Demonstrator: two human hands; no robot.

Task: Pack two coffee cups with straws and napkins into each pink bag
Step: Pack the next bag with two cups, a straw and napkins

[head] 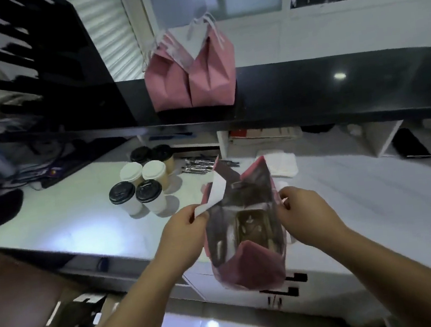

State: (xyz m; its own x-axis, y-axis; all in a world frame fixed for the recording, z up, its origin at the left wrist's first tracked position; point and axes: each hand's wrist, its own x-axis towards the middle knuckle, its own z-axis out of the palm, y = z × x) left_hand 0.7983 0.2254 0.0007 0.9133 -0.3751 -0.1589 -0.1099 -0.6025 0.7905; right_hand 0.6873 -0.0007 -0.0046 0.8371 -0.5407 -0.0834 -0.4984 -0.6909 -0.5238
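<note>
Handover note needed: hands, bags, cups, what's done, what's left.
Left hand pinches the white flap on the open pink bag; right hand grips its opposite rim, spreading it at the counter edge. Contents unclear from this blurry view.
Two pink bags stand on the black ledge, tops folded; they look packed.
Six lidded cups wait on the white counter, wrapped straws behind them, napkins right of those.
Left: load two cups, straws and napkins into the open bag, then repeat.
</note>
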